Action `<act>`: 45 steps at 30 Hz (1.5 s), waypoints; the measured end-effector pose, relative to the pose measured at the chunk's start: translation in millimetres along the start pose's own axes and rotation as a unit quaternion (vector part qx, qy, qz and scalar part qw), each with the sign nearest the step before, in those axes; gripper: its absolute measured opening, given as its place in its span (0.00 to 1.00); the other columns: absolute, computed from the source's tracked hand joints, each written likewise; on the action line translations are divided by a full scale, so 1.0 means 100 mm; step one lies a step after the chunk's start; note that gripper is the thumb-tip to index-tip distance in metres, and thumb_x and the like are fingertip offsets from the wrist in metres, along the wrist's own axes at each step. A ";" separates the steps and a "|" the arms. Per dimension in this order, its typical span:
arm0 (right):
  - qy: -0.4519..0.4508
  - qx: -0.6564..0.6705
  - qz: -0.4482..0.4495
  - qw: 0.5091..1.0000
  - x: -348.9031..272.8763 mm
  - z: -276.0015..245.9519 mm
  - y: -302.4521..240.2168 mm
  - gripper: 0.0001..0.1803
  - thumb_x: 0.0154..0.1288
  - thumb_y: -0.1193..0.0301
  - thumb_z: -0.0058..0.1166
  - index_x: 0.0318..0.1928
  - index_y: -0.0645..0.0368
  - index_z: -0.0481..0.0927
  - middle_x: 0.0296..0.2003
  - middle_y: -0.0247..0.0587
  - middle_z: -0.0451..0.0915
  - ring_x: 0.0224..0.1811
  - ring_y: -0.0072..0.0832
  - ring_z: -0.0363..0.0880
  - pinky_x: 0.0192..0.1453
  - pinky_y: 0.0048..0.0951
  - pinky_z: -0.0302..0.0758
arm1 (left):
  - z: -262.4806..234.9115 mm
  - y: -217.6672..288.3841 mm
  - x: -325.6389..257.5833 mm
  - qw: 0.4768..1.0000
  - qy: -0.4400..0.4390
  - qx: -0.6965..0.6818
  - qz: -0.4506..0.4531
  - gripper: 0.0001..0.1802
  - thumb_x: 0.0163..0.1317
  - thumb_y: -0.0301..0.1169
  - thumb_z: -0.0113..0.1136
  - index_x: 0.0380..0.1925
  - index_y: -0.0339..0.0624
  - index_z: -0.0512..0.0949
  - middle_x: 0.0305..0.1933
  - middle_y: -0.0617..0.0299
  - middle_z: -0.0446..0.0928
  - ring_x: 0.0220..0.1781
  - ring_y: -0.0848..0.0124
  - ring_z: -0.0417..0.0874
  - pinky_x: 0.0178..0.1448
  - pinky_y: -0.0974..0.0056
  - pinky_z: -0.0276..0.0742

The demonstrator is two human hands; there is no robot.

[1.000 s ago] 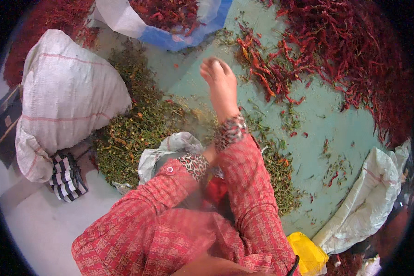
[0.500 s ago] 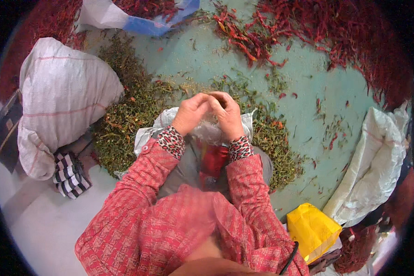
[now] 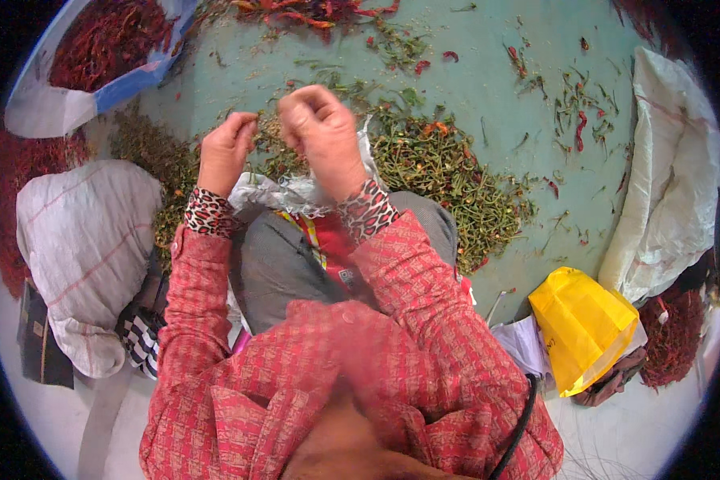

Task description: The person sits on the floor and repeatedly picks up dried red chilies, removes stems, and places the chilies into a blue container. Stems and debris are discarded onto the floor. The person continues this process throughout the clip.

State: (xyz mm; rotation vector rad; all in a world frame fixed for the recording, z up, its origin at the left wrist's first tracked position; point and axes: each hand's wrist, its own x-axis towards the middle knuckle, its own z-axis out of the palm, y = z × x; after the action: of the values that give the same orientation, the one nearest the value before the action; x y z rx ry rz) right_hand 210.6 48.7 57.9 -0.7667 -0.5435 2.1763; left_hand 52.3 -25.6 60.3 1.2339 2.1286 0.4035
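L hand [image 3: 228, 152] & R hand [image 3: 322, 140] raised, apart from each other. L fingertips drawn together, can't tell if anything's b/w them; R fingers curled but blurred, can't tell how tight or on what. Pale plastic sack [image 3: 276, 192] bunched just below both, by grey trousers [image 3: 276, 256]. Green stem pile [image 3: 448, 180] just beyond hands & out to their R, on greenish floor [image 3: 504, 88]. Red chillies [image 3: 328, 11] farther off nr top of view, more in blue-&-white bag [image 3: 132, 88] upper L; yellow bag [image 3: 576, 324] lower R
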 end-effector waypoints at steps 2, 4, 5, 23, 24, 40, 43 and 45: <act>0.152 0.041 -0.030 0.987 0.14 -0.12 0.15 0.10 0.63 0.66 0.52 0.34 0.60 0.72 0.22 0.28 0.70 0.20 0.12 0.63 0.22 0.16 0.61 | 0.29 -0.05 0.13 0.958 -0.031 0.151 0.241 0.09 0.58 0.26 0.52 0.39 0.43 0.75 0.40 0.57 0.76 0.36 0.62 0.80 0.37 0.67 0.75; 0.198 -0.084 -0.091 0.972 0.13 -0.05 0.12 0.11 0.64 0.65 0.51 0.36 0.62 0.72 0.25 0.27 0.72 0.23 0.10 0.65 0.25 0.14 0.63 | 0.41 0.28 0.34 0.977 -0.119 0.079 0.160 0.12 0.57 0.28 0.53 0.42 0.44 0.73 0.44 0.57 0.74 0.43 0.56 0.77 0.41 0.63 0.74; 0.174 -0.083 -0.129 0.973 0.11 -0.05 0.06 0.11 0.65 0.65 0.51 0.36 0.62 0.73 0.25 0.27 0.72 0.23 0.10 0.65 0.25 0.15 0.64 | 0.48 0.42 0.52 0.986 -0.124 0.005 0.114 0.13 0.57 0.29 0.53 0.43 0.44 0.72 0.42 0.57 0.74 0.43 0.56 0.76 0.41 0.61 0.75; 0.226 0.088 -0.007 0.970 0.28 -0.15 0.14 0.13 0.68 0.63 0.42 0.40 0.60 0.72 0.30 0.33 0.74 0.33 0.20 0.72 0.39 0.24 0.72 | 0.20 0.09 0.59 0.992 0.058 -0.103 -0.038 0.11 0.58 0.30 0.53 0.40 0.39 0.77 0.36 0.55 0.78 0.35 0.63 0.79 0.39 0.63 0.74; 0.223 0.117 0.002 0.968 0.30 -0.13 0.15 0.14 0.68 0.62 0.41 0.40 0.60 0.72 0.32 0.34 0.74 0.35 0.20 0.73 0.40 0.25 0.72 | 0.10 0.31 0.50 0.988 0.058 -0.140 -0.036 0.11 0.58 0.30 0.53 0.40 0.39 0.77 0.37 0.53 0.78 0.35 0.62 0.79 0.39 0.63 0.74; 0.180 0.158 0.062 0.969 0.38 -0.25 0.33 0.12 0.67 0.66 0.44 0.43 0.61 0.72 0.28 0.31 0.71 0.29 0.20 0.70 0.32 0.22 0.71 | 0.26 0.23 1.90 0.937 0.080 0.293 0.175 0.16 0.58 0.36 0.53 0.45 0.44 0.73 0.44 0.54 0.74 0.42 0.53 0.76 0.42 0.55 0.74; 0.173 0.143 0.071 0.972 0.38 -0.21 0.30 0.12 0.67 0.66 0.45 0.43 0.62 0.72 0.28 0.31 0.71 0.29 0.19 0.70 0.32 0.21 0.71 | 0.06 -0.15 1.75 0.962 0.097 0.187 0.172 0.15 0.58 0.38 0.54 0.43 0.42 0.75 0.42 0.53 0.76 0.42 0.56 0.78 0.44 0.58 0.74; 0.163 0.113 0.062 0.978 0.38 -0.18 0.27 0.13 0.67 0.64 0.44 0.43 0.61 0.73 0.27 0.30 0.71 0.28 0.17 0.69 0.31 0.19 0.70 | -0.12 -0.11 1.58 0.986 0.135 0.055 0.086 0.15 0.59 0.38 0.54 0.41 0.41 0.76 0.38 0.53 0.78 0.39 0.59 0.80 0.43 0.62 0.74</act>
State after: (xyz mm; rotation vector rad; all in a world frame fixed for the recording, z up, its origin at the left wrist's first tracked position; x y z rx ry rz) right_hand 188.1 63.0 15.7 -1.0254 -0.0803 2.1171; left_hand -19.8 105.1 4.6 1.5075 2.3028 0.5620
